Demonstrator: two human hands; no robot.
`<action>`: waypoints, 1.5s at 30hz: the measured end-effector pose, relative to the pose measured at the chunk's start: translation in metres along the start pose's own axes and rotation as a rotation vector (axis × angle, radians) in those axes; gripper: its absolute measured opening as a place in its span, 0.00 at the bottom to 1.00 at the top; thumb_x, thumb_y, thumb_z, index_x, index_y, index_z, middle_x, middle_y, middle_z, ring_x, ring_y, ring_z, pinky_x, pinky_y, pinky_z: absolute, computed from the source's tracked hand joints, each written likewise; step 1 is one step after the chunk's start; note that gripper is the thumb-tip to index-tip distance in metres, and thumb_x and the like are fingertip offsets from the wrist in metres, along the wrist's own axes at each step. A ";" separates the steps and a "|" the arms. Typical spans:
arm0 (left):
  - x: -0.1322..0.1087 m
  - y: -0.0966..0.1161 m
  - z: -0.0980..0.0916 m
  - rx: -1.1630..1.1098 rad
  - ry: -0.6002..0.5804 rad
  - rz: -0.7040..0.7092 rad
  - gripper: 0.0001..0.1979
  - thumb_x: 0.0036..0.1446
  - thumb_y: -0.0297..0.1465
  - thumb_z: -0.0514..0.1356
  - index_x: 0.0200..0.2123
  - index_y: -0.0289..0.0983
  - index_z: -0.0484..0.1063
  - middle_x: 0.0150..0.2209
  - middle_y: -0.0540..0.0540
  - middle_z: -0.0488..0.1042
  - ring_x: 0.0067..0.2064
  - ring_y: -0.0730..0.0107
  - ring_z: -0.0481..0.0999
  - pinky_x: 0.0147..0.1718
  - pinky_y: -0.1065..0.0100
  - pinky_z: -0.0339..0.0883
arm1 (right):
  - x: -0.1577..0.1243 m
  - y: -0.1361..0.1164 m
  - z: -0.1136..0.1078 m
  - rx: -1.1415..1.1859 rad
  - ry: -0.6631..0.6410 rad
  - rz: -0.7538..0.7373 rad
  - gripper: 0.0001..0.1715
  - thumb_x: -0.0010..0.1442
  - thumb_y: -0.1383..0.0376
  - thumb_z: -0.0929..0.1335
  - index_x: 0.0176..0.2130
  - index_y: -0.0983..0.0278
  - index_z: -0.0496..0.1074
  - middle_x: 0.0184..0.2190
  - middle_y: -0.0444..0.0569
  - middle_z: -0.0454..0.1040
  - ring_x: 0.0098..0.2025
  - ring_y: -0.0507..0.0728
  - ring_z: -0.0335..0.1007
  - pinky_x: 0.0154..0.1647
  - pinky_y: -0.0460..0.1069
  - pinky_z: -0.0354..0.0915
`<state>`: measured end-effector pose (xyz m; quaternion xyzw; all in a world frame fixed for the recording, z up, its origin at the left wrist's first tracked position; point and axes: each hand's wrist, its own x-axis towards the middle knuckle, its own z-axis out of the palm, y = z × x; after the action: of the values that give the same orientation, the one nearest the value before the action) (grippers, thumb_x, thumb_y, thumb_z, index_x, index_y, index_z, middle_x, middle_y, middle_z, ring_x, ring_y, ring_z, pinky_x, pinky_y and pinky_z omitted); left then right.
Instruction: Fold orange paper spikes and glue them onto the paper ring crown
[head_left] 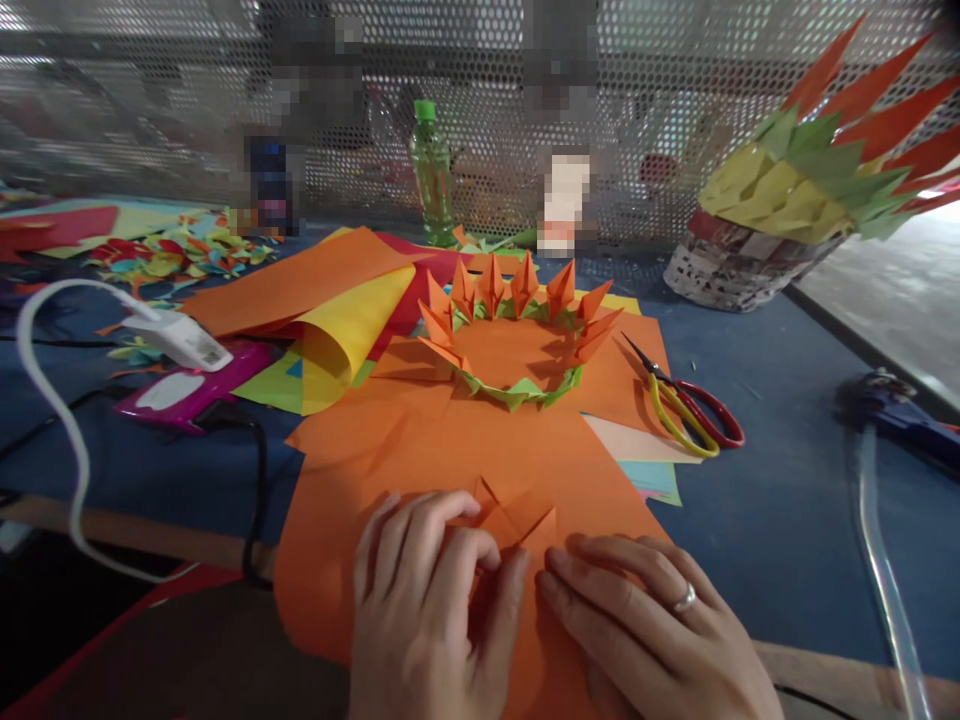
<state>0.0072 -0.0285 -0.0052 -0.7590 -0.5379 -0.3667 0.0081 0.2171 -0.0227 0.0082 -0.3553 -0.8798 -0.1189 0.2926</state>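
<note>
A small folded piece of orange paper [517, 520], with two pointed corners showing, lies on larger orange sheets [360, 470] near the table's front edge. My left hand [439, 600] curls over its left side, thumb and index finger drawn close together on it; part of the paper is hidden beneath. On the right, my right hand [660, 620], with a ring on one finger, rests low with its fingers extended side by side, fingertips at the piece's lower right edge. Its thumb is hidden. Just beyond stands a ring of folded green and orange paper points [525, 390].
Scissors [694, 410] lie right of the sheets. A purple glue gun [195, 390] and white plug [180, 335] are left. Behind are a green-capped bottle [433, 175], paper scraps [180, 250] and a pineapple-like paper piece [772, 200]. A blue tool [900, 415] lies far right.
</note>
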 end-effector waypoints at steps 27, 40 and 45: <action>0.001 -0.001 0.004 -0.060 0.061 0.008 0.09 0.60 0.21 0.63 0.32 0.40 0.68 0.44 0.45 0.73 0.49 0.60 0.72 0.59 0.49 0.60 | -0.004 -0.007 0.006 0.067 0.035 0.093 0.18 0.74 0.67 0.62 0.45 0.57 0.81 0.45 0.34 0.84 0.46 0.50 0.79 0.49 0.48 0.65; 0.002 -0.002 0.001 -0.021 0.028 -0.034 0.06 0.63 0.25 0.62 0.41 0.38 0.69 0.50 0.39 0.70 0.55 0.53 0.70 0.58 0.46 0.62 | -0.003 -0.010 0.009 0.070 0.024 0.126 0.18 0.74 0.67 0.62 0.45 0.57 0.81 0.45 0.35 0.84 0.46 0.52 0.79 0.50 0.50 0.65; -0.002 -0.007 0.000 0.018 0.047 -0.062 0.12 0.63 0.27 0.62 0.49 0.35 0.68 0.55 0.35 0.68 0.61 0.48 0.66 0.61 0.44 0.61 | -0.006 -0.008 0.008 0.057 -0.005 0.079 0.18 0.74 0.66 0.62 0.46 0.58 0.81 0.46 0.35 0.83 0.46 0.52 0.78 0.49 0.50 0.65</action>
<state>0.0010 -0.0271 -0.0087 -0.7330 -0.5642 -0.3797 0.0159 0.2115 -0.0284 -0.0022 -0.3815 -0.8688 -0.0810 0.3051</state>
